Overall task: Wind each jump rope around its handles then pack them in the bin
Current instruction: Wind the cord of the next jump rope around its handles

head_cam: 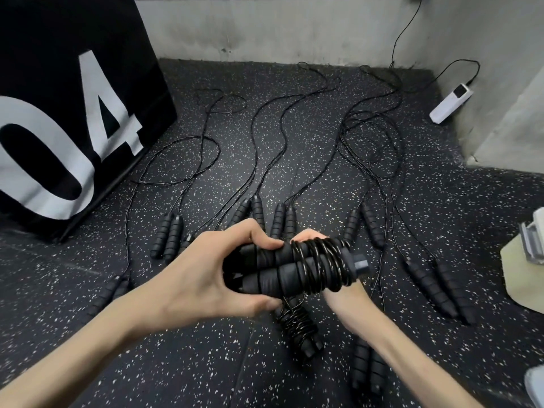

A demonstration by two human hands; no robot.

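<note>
Left hand (223, 269) grips the butt ends of a pair of handles (282, 272), thumb under, fingers curled over the top. The handles lie side by side, long axis running left-right across the body, cord (321, 266) coiled thick round the right-hand half. Right hand (341, 293) is mostly hidden behind the bundle; prob. cupping the far end, but can't tell how its fingers sit. One wound rope (297, 325) lies on the floor (206, 363) just below the hands. Unwound ropes (276, 219) fan out ahead, handles near, cords trailing away. Bin isn't in view, so which way the bundle must go can't be judged.
</note>
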